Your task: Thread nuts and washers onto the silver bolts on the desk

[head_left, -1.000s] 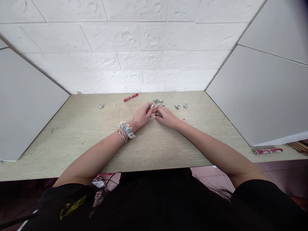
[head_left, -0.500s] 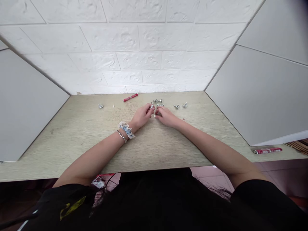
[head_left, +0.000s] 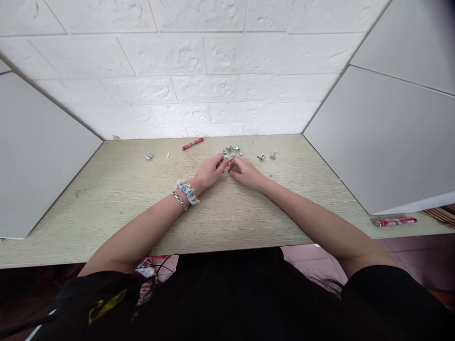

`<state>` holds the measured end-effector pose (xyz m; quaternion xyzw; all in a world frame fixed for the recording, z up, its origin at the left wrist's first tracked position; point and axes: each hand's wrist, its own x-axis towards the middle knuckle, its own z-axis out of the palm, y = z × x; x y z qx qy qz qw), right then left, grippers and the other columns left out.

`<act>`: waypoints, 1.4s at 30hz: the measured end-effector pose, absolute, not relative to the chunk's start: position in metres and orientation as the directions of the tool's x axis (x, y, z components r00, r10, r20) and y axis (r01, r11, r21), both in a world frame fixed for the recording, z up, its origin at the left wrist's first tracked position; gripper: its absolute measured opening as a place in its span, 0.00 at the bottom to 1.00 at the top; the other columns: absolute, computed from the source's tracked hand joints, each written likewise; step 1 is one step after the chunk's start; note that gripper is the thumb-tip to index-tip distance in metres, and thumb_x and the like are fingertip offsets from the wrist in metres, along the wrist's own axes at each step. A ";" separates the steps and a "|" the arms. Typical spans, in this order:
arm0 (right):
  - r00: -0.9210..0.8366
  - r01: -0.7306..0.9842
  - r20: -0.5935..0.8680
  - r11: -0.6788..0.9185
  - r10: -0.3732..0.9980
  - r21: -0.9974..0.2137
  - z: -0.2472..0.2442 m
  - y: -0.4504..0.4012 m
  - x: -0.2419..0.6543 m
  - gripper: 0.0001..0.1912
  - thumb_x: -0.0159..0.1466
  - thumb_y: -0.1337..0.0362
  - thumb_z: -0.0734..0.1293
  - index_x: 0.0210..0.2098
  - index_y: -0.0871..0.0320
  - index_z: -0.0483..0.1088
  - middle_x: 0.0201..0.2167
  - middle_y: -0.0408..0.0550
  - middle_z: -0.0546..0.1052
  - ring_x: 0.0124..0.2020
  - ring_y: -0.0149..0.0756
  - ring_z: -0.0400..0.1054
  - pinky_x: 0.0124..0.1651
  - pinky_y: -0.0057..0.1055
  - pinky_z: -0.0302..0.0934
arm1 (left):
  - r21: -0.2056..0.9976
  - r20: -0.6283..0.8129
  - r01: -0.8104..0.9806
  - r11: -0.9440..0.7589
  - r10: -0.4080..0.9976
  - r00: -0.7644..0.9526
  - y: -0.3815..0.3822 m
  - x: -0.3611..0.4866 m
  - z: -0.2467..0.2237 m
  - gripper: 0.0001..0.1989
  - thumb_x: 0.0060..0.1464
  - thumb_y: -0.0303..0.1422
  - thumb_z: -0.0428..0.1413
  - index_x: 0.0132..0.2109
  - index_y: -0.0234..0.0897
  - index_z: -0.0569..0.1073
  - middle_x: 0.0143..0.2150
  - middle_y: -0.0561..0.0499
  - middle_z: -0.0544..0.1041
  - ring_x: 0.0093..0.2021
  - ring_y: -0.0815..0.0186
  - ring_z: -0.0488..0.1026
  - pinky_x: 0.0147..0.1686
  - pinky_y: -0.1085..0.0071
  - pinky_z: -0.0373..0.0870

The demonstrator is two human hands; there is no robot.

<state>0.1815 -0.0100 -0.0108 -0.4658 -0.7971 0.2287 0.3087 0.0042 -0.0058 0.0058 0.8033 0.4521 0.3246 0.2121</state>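
Left fingers: pale piece mostly covered, shape unclear. Right fingers: dark bit too small to identify. Brown striped item: cropped by right edge.

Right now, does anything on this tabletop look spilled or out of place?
Dark specks dot the table near the red tube, unlike the cleaner surface around; grit or wear, I can't tell. A pale scrap lies to their left.

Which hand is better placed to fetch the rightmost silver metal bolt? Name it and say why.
The right hand, I'd judge: the rightmost silver metal bolt lies on its side and nearer it, while the left hand would likely reach across.
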 end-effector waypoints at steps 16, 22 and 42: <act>-0.077 0.450 0.699 0.651 0.711 -0.612 -0.018 -0.014 0.182 0.09 0.64 0.65 0.64 0.39 0.54 0.77 0.36 0.47 0.79 0.36 0.34 0.72 0.42 0.33 0.68 | 0.526 0.276 0.675 -0.517 0.855 0.440 -0.012 0.007 0.012 0.19 0.62 0.38 0.50 0.59 0.41 0.68 0.29 0.56 0.74 0.28 0.68 0.69 0.33 0.73 0.63; -0.062 0.407 0.731 0.686 0.680 -0.603 -0.021 -0.014 0.180 0.09 0.64 0.64 0.65 0.39 0.52 0.79 0.37 0.45 0.80 0.39 0.34 0.74 0.46 0.35 0.71 | 0.460 0.234 0.703 -0.543 0.838 0.494 -0.013 0.007 0.012 0.23 0.60 0.37 0.53 0.61 0.41 0.66 0.29 0.56 0.73 0.29 0.69 0.69 0.33 0.73 0.62; -0.212 0.496 0.668 0.667 0.714 -0.556 -0.021 -0.020 0.180 0.14 0.66 0.64 0.60 0.44 0.51 0.77 0.44 0.45 0.80 0.46 0.36 0.75 0.50 0.36 0.71 | 0.561 0.284 0.641 -0.524 0.849 0.446 -0.013 0.005 0.008 0.21 0.59 0.36 0.53 0.58 0.39 0.67 0.28 0.57 0.75 0.28 0.70 0.71 0.33 0.75 0.65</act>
